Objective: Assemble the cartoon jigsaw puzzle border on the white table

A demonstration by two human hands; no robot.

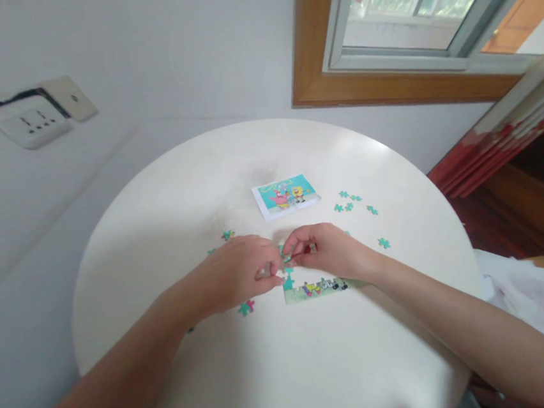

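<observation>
1. White table point(292, 369) bears the joined puzzle point(300, 293) centrally, presumably for easy reach
2. Left hand point(244, 267) and right hand point(324, 247) curl at its left side, perhaps steadying; cannot tell if gripping

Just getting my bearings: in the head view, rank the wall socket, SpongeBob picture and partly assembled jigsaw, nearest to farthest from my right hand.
1. Partly assembled jigsaw, at your right hand.
2. SpongeBob picture, beyond it, slightly left.
3. Wall socket, far to the left.
</observation>
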